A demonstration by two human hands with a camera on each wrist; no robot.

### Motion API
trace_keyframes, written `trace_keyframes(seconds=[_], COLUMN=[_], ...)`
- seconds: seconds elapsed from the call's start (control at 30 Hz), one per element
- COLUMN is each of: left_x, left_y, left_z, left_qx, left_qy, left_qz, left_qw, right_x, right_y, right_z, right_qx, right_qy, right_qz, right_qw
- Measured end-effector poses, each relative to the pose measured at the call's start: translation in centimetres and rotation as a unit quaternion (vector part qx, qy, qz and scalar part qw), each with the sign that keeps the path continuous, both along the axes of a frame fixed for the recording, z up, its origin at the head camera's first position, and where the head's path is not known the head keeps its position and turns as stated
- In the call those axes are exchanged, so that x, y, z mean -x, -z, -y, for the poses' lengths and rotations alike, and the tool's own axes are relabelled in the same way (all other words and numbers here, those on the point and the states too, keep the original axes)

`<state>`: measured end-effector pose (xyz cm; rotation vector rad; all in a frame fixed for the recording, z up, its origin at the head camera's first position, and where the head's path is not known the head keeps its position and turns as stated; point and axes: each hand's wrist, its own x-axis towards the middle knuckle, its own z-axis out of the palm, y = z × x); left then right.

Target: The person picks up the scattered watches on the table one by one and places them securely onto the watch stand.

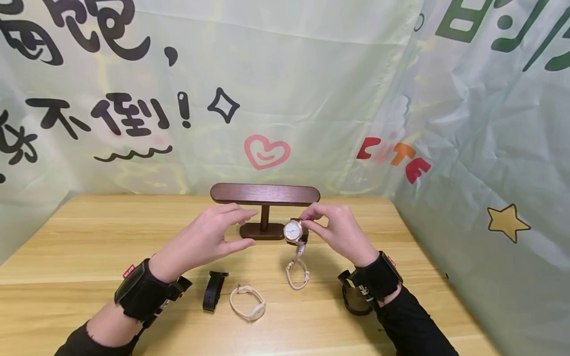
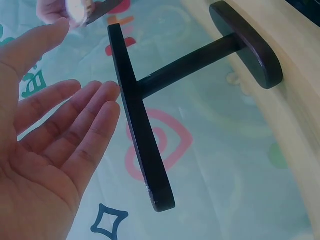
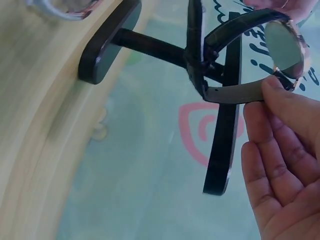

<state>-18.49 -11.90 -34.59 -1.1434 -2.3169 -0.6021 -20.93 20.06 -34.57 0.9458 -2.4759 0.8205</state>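
Head view shows the white-dialed watch (image 1: 293, 230) held up near the brown stand (image 1: 264, 193), its dark strap pinched between your right hand's (image 1: 342, 228) thumb and fingers. Your left hand (image 1: 207, 238) spreads its thumb and fingers beside the stand; nearer you, a black watch (image 1: 214, 291) lies on the table (image 1: 89, 237).

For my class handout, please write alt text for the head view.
A person's right hand pinches a white-faced watch near a brown display stand, the empty left hand opposite. Other watches and straps lie on the wooden table.
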Motion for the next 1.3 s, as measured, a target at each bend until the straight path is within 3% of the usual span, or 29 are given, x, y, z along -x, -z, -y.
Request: trace_keyframes(seconds=[0.37,0.77,1.3], left_x=[-0.1,-0.6,-0.7], left_y=[-0.1,-0.6,-0.8], left_z=[-0.3,-0.1,0.0], left_qx=[-0.025,-0.067,-0.109], left_qy=[0.034,0.044,0.044], left_qz=[-0.011,-0.002,-0.026], left_qw=[0.999,0.9968,0.9928], right_x=[-0.3,-0.2,-0.1], right_y=[-0.9,-1.3,-1.8], right_z=[2.6,5.1,7.0], right_qx=[0.039,0.076,0.106], right_qy=[-0.019,-0.047,-0.075], right_qz=[-0.026,-0.048,-0.049], right_qw=[0.999,0.995,0.99])
